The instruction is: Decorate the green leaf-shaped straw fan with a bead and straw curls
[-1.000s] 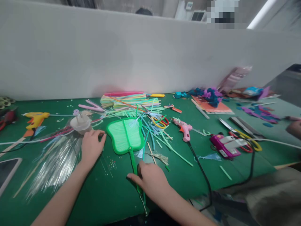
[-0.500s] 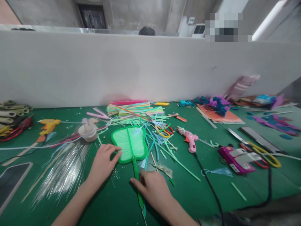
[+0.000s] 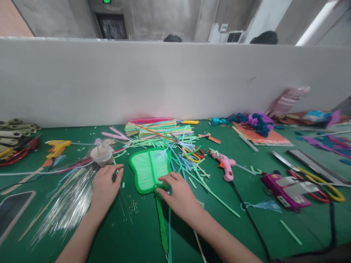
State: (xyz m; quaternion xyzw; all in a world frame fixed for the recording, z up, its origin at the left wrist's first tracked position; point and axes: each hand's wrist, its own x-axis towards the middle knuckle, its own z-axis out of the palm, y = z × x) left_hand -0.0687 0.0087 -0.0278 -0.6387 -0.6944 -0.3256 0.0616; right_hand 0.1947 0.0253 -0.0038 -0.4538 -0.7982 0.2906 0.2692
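Observation:
A green hand fan (image 3: 145, 170) with a ribbed handle lies on the green table in front of me, its handle pointing toward me and a thin loop at its end. My right hand (image 3: 178, 193) is over the fan's lower right edge, thumb and fingers apart near the place where handle and panel meet. My left hand (image 3: 105, 188) is to the left of the fan, just below a small plastic cup (image 3: 102, 155), its fingers curved and apart. Beneath and beside it lies a bundle of clear thin strands (image 3: 68, 204). Small rings (image 3: 133, 205) are scattered between the hands.
A pink glue gun (image 3: 225, 164) with a black cable, a purple device (image 3: 285, 191) and scissors (image 3: 323, 182) lie on the right. A yellow glue gun (image 3: 57, 148) and bamboo tubes (image 3: 16, 131) are on the left. Coloured strips (image 3: 159, 128) lie before a white partition (image 3: 164, 80).
My right hand has left the fan's handle and moved up to the panel's base. My left hand has moved left, off the fan's edge toward the cup. The fan stays in place.

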